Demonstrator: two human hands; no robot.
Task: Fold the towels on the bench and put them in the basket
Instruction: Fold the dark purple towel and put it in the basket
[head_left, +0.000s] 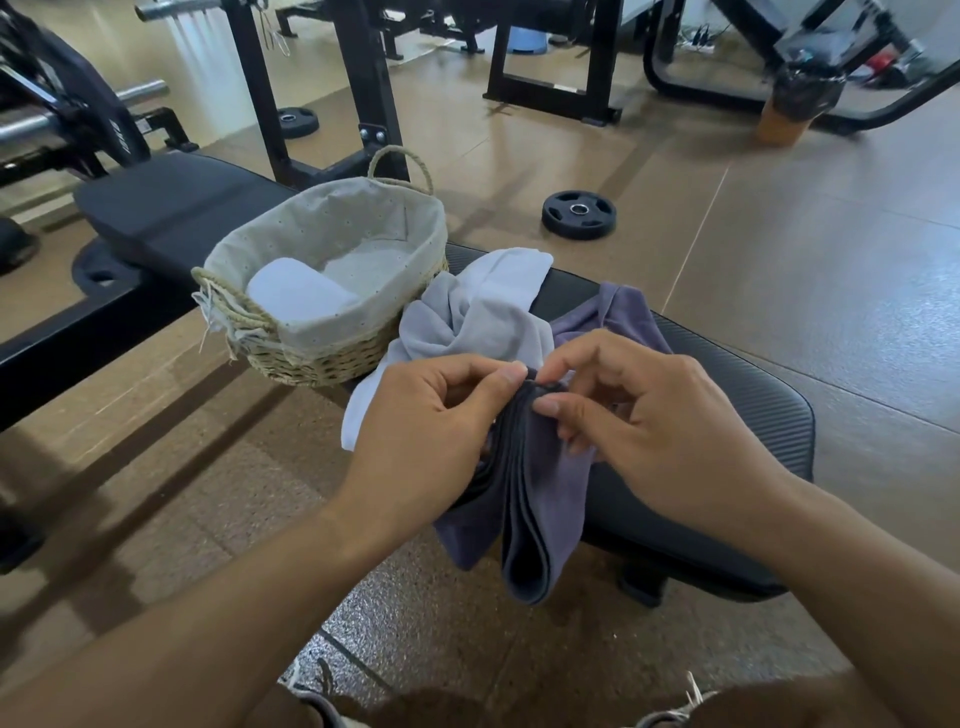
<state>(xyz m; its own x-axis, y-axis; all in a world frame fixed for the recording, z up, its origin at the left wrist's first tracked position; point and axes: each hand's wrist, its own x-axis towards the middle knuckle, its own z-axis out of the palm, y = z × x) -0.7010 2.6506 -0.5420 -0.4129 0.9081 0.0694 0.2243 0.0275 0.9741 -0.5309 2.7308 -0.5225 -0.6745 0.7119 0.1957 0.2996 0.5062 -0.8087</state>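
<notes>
Between the two hands, a dark purple towel hangs in gathered folds, its top edge caught in both grips. The left hand pinches that edge between thumb and forefinger; the right hand pinches the same edge just beside it, fingertips nearly touching the left's. Below the grip the folded layers drop past the near edge of the black padded tabletop. Just beyond the grip a crumpled white towel lies on the tabletop, and behind the right hand part of a purple towel shows. Further out and to the left of the grip stands the lined wicker basket, touching the white towel, with a folded white towel inside. A weight plate lies on the floor well beyond.
</notes>
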